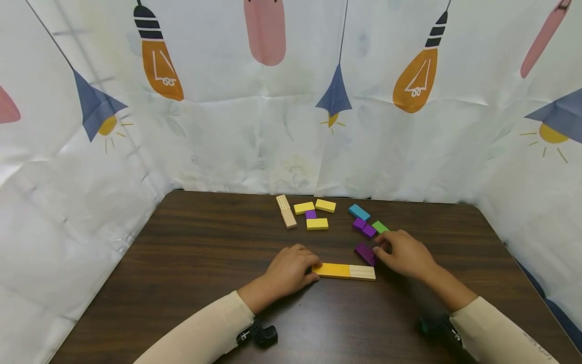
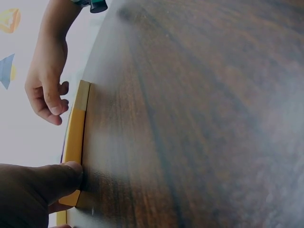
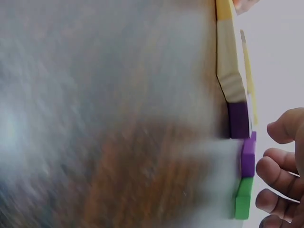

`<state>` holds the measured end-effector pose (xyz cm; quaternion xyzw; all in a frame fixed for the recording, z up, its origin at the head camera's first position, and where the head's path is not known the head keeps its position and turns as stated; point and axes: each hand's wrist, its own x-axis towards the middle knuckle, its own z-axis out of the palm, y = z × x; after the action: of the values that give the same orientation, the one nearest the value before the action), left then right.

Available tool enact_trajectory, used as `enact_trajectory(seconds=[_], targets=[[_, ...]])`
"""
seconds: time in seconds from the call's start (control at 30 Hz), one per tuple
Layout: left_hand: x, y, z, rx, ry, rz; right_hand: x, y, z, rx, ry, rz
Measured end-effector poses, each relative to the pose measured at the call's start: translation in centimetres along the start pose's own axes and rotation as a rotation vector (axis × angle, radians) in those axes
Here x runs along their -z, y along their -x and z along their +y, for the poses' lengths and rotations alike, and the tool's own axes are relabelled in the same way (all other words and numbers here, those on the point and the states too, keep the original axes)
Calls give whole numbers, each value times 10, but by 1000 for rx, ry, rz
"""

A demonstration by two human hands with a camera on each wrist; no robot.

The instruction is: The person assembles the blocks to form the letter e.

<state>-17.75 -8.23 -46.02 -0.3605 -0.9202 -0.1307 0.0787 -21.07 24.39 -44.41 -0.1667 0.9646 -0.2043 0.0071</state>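
Observation:
At the left end of an orange block [image 1: 333, 270], my left hand [image 1: 291, 271] pinches it between thumb and fingers. A plain wooden block [image 1: 362, 273] lies end to end with the orange one, forming a straight row on the table. My right hand [image 1: 404, 254] hovers beside a dark purple block [image 1: 365, 254], which sits slanted behind the wooden block's right end. In the right wrist view, its loosely bent fingers [image 3: 280, 175] have nothing between them. Just beyond that hand are a green block [image 1: 380, 227] and two purple blocks [image 1: 364, 227].
Farther back are a blue block [image 1: 359, 212], several yellow blocks [image 1: 317, 224] around a small purple block [image 1: 310, 214], and two plain wooden pieces [image 1: 288, 219] end to end. A patterned curtain [image 1: 273, 146] hangs behind the dark wooden table [image 1: 191, 242].

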Motion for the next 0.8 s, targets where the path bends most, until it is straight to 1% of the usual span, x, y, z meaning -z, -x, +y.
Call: enact_trajectory(seconds=[0.23,0.37,0.63,0.8], targets=[[0,0,-1,3,-1,3,6,-8,12,-20,12,42],[0,1,-1,4,0,-4,6,-13,19,-41,14,52],[0,1,0,7,9,-8,7,-20,30,-73,40,58],[0,1,-1,1,4,-3,7,-24,35,-88,46,36]])
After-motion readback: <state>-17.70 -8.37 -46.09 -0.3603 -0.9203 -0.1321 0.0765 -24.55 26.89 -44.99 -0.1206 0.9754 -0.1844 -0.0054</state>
